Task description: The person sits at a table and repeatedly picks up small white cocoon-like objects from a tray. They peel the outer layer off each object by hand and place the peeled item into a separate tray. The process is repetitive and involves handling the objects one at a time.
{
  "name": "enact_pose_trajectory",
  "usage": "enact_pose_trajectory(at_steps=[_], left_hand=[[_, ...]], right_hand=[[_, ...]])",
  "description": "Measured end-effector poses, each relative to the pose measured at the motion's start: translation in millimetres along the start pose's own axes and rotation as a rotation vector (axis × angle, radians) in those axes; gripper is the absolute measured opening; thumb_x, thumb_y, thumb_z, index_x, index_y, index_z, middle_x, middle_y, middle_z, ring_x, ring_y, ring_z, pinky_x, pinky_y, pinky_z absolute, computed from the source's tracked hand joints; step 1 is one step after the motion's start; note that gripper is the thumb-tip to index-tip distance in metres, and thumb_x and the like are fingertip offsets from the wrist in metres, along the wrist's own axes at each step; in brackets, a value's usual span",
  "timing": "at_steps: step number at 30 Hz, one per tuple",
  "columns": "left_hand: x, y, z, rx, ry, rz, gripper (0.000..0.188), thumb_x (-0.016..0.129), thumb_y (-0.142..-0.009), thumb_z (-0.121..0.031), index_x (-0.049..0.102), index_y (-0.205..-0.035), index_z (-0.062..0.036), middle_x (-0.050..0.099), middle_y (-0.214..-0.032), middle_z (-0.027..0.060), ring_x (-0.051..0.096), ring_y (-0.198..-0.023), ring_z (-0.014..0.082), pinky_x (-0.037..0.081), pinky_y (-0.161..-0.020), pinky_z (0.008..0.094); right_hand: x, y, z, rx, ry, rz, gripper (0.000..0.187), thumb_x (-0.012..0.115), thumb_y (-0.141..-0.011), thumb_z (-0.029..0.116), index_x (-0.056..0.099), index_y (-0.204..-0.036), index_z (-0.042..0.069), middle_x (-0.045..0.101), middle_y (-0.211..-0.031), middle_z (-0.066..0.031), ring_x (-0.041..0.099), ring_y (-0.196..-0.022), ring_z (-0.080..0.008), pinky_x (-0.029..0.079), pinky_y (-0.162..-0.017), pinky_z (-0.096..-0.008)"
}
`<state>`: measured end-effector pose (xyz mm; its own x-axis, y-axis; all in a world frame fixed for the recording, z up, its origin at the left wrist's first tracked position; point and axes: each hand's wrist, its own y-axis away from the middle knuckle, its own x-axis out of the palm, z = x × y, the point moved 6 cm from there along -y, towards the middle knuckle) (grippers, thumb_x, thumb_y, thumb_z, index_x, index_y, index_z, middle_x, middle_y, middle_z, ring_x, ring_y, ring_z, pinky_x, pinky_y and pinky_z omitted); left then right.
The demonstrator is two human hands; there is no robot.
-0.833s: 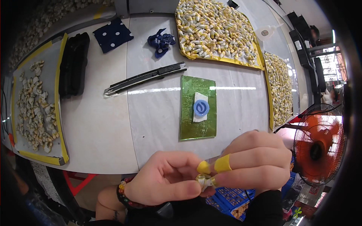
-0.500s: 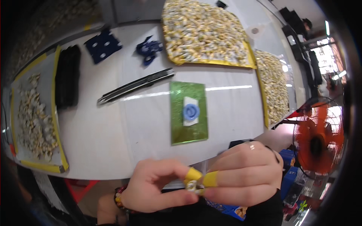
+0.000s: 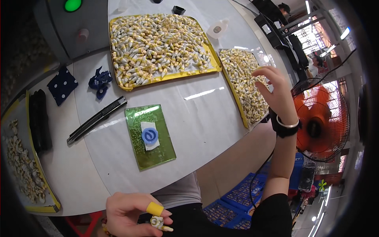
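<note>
My left hand [image 3: 128, 211] pinches small white-and-yellow tapered pieces [image 3: 157, 222] between thumb and index finger, below the table's near edge. Yellow tape wraps that index fingertip. How many pieces it holds I cannot make out. Out to the right, my right hand [image 3: 278, 89] hovers over the near side of the right tray [image 3: 235, 93], its thumb and fingers apart and curved. That yellow-edged tray is filled with similar small pieces [image 3: 246, 75]. I see nothing in the right hand's grasp.
A green mat [image 3: 164, 152] carries a small blue round cup [image 3: 149, 136] on white paper. Beyond it lies a large yellow tray [image 3: 136, 87] of pieces. A black bar [image 3: 96, 119], dark blue cloths [image 3: 62, 85], a left tray [image 3: 53, 207] and a white bottle [image 3: 218, 29] surround it. An orange fan [image 3: 316, 126] stands right.
My hands were together at the pieces. The right hand has parted from the left and reached up right to the tray; the left still pinches pieces. The view has shifted right.
</note>
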<state>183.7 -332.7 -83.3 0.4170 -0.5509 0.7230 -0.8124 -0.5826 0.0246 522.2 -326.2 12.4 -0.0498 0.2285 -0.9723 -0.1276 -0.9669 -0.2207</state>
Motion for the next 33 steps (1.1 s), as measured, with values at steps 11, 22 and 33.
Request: enact_pose_trajectory(at_steps=[11,22,33], left_hand=[[-7.2,3.3,2.0,-0.017,0.092,-0.076,0.038,0.079,-0.07,-0.017,0.058,-0.092,0.006,0.062,-0.082,0.015,0.061,-0.072,0.0192,0.05,-0.064,0.0289],[-18.4,4.3,1.2,0.04,0.117,-0.09,0.033,0.079,-0.069,-0.016,0.062,-0.085,0.0066,0.064,-0.074,0.0168,0.062,-0.069,0.0217,0.052,-0.063,0.0339],[-12.6,1.4,-7.0,0.032,0.082,0.024,0.04,0.079,-0.069,-0.014,0.057,-0.097,0.0054,0.06,-0.085,0.0164,0.06,-0.074,0.019,0.05,-0.064,0.0261]], right_hand=[[45.5,-9.4,-56.3,0.025,-0.031,0.123,0.011,0.064,-0.073,0.005,0.058,-0.081,0.001,0.054,-0.084,-0.0118,0.053,-0.084,-0.0273,0.043,-0.074,-0.0346],[45.0,-7.7,-61.7,0.112,-0.048,0.081,0.008,0.059,-0.077,0.002,0.054,-0.083,0.0,0.054,-0.084,-0.0125,0.053,-0.082,-0.0277,0.043,-0.073,-0.0341],[47.7,-8.8,-52.3,0.081,-0.013,0.182,0.007,0.061,-0.078,0.005,0.058,-0.082,-0.001,0.055,-0.083,-0.0129,0.056,-0.081,-0.028,0.045,-0.071,-0.0335]])
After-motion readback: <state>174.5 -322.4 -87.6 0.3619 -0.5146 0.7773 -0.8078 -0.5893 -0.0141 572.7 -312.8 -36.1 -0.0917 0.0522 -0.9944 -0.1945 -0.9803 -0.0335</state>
